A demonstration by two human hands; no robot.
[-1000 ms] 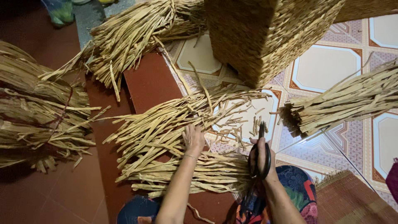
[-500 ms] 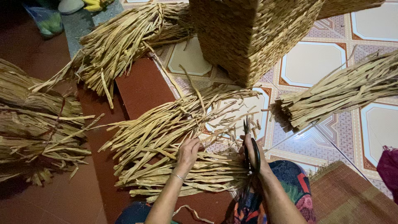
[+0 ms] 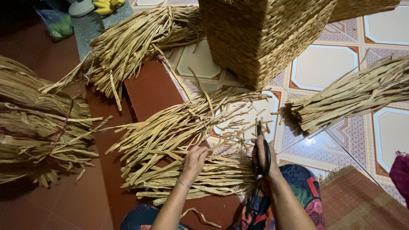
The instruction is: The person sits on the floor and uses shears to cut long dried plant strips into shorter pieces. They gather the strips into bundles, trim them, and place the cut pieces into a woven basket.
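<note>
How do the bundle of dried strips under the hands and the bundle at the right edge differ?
The bundle under the hands is loose and fanned out, strips straying over tile and red floor; the right bundle is tight and even-ended. The left hand rests on the first, beside the right hand holding scissors; the second lies untouched. Both are the same pale straw colour.
</note>
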